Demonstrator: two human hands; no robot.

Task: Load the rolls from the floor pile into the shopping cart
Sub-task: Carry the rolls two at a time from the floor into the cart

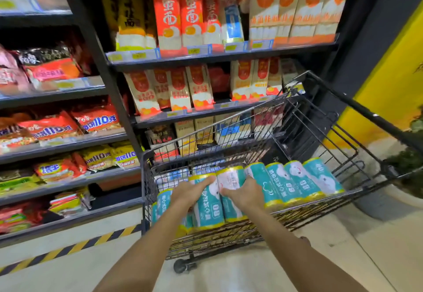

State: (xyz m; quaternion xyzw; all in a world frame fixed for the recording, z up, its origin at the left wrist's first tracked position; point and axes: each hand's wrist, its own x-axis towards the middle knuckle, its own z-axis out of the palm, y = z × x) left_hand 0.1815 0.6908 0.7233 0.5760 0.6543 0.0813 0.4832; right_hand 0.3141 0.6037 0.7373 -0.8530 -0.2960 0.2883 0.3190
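Observation:
A black wire shopping cart [320, 117] stands in front of me with several teal and white rolls with yellow ends lying side by side in it. Both my arms reach over its near wall. My left hand [191, 191] grips the top of one roll [209, 209] near the cart's left side. My right hand [246, 194] holds the neighbouring roll [230, 179]. More rolls [304, 181] line up to the right. No floor pile is in view.
Black shelves [219, 57] packed with noodle packets and snack bags stand behind and left of the cart. A yellow and black hazard stripe [68, 249] runs along the shelf base. A yellow wall [393, 85] and a planter [402, 191] are on the right.

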